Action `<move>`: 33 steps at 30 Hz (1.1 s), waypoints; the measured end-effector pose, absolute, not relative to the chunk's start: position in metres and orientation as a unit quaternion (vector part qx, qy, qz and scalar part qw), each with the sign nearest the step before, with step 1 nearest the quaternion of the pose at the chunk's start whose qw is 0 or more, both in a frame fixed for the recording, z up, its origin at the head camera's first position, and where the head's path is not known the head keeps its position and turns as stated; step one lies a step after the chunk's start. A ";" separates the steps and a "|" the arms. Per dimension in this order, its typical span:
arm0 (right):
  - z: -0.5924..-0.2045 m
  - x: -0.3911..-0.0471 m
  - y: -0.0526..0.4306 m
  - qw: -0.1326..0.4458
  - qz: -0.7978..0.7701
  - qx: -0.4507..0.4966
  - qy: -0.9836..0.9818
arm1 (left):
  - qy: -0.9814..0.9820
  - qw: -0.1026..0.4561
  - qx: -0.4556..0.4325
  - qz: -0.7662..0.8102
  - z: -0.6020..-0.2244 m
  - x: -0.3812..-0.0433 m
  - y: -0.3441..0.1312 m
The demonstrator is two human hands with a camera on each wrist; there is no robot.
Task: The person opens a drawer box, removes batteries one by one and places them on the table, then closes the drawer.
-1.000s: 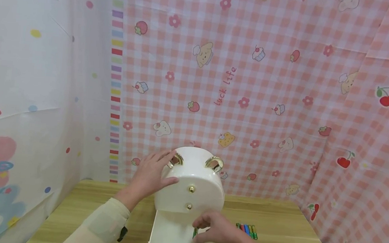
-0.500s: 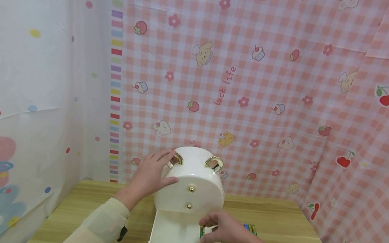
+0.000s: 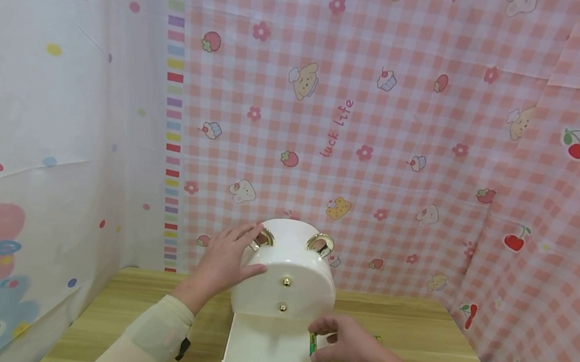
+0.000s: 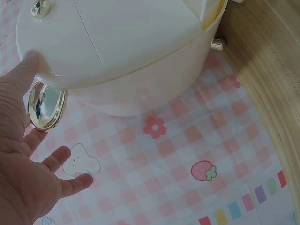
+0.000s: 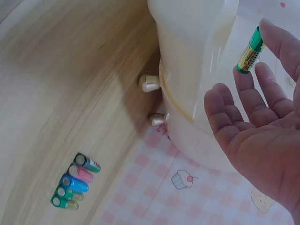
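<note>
My right hand pinches a green and gold battery between thumb and fingertips. It holds the battery over the right side of a pulled-out white drawer, at the bottom of a rounded white cabinet with gold knobs. My left hand rests against the cabinet's upper left. In the left wrist view its thumb touches the front face beside a gold ring-shaped ear, and the other fingers are spread loosely behind that ear.
Several batteries, green, pink and blue, lie in a row on the wooden table right of the cabinet, mostly hidden by my right hand in the head view. A pink checked cloth hangs behind, with a white printed cloth on the left.
My right hand has moved rightward across the drawer with the battery still pinched, and now covers most of the battery row in the head view. The left hand has stayed in place.
</note>
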State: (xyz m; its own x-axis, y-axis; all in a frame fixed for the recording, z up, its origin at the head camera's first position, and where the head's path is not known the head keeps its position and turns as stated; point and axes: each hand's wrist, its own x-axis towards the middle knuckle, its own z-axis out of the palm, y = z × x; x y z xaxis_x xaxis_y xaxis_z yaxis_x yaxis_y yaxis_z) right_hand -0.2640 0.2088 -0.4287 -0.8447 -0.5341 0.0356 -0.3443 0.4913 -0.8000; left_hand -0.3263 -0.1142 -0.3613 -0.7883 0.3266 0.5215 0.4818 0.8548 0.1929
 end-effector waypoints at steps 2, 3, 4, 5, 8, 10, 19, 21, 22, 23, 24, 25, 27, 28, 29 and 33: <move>-0.428 -0.264 0.212 0.102 -0.429 -0.257 0.860 | -0.932 0.241 -0.217 -0.161 -0.361 -0.326 -0.114; -0.428 -0.264 0.214 0.098 -0.426 -0.257 0.862 | -0.932 0.241 -0.216 -0.161 -0.361 -0.326 -0.113; -0.427 -0.264 0.216 0.093 -0.422 -0.258 0.864 | -0.932 0.241 -0.216 -0.161 -0.361 -0.326 -0.113; -0.427 -0.264 0.217 0.090 -0.419 -0.259 0.866 | -0.933 0.241 -0.216 -0.160 -0.361 -0.326 -0.113; -0.426 -0.263 0.223 0.083 -0.409 -0.260 0.871 | -0.933 0.242 -0.214 -0.157 -0.361 -0.326 -0.114; -0.425 -0.263 0.227 0.078 -0.405 -0.258 0.874 | -0.933 0.243 -0.214 -0.156 -0.362 -0.327 -0.114; -0.423 -0.263 0.248 0.059 -0.387 -0.235 0.890 | -0.930 0.251 -0.218 -0.156 -0.362 -0.327 -0.114; -0.422 -0.264 0.251 0.051 -0.376 -0.230 0.896 | -0.929 0.252 -0.221 -0.157 -0.362 -0.327 -0.115; -0.422 -0.264 0.253 0.047 -0.370 -0.229 0.899 | -0.929 0.253 -0.222 -0.157 -0.362 -0.327 -0.115; -0.422 -0.264 0.254 0.044 -0.364 -0.228 0.902 | -0.928 0.253 -0.223 -0.158 -0.362 -0.327 -0.115; -0.422 -0.265 0.256 0.041 -0.359 -0.225 0.905 | -0.928 0.254 -0.223 -0.157 -0.362 -0.327 -0.115; -0.422 -0.265 0.257 0.037 -0.354 -0.223 0.907 | -0.928 0.254 -0.224 -0.157 -0.362 -0.327 -0.115; -0.421 -0.265 0.259 0.029 -0.341 -0.218 0.914 | -0.927 0.254 -0.224 -0.158 -0.361 -0.326 -0.114; -0.421 -0.265 0.260 0.024 -0.336 -0.215 0.917 | -0.927 0.255 -0.224 -0.159 -0.361 -0.326 -0.115; -0.421 -0.264 0.260 0.021 -0.331 -0.212 0.919 | -0.927 0.256 -0.224 -0.159 -0.361 -0.326 -0.115; -0.420 -0.265 0.263 -0.016 -0.271 -0.220 0.937 | -0.926 0.255 -0.226 -0.163 -0.361 -0.326 -0.115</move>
